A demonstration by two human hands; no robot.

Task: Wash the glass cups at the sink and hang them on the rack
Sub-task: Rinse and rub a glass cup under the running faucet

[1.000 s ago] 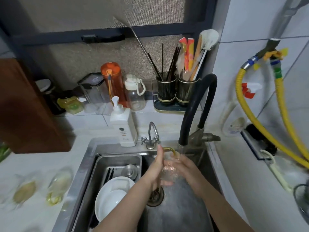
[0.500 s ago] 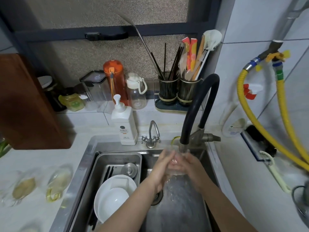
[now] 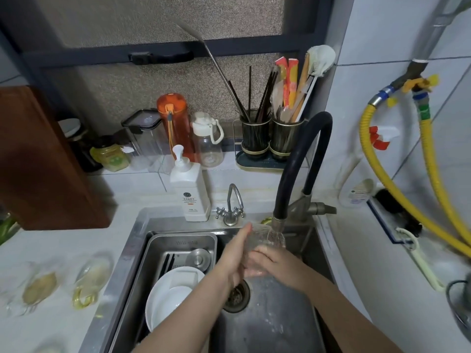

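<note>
Both hands meet over the sink [image 3: 132, 240], and between them is a glass cup [image 3: 265, 238], held under the spout of the black tap [image 3: 277, 220] with water running over it. The right hand [image 3: 275, 263] wraps its curled fingers round the lower part of the cup; the left hand [image 3: 237, 253] lies flat against the cup's left side, fingers straight and pointing up toward the rim. Just below the grip is the drain [image 3: 235, 295]. To the left of it, a steel tray [image 3: 178, 240] holds white plates [image 3: 170, 299]. Beyond the grip, a soap bottle [image 3: 190, 192] stands on the sink's back edge, and further back are two utensil holders [image 3: 270, 138]. Well to the left on the counter lie more glasses [image 3: 89, 281], blurred. The step in hand looks like rinsing. No rack is in view, so the next move likely calls for tipping the water out, keeping a firm hold on the wet, slippery glass, and turning to find the rack.
</note>
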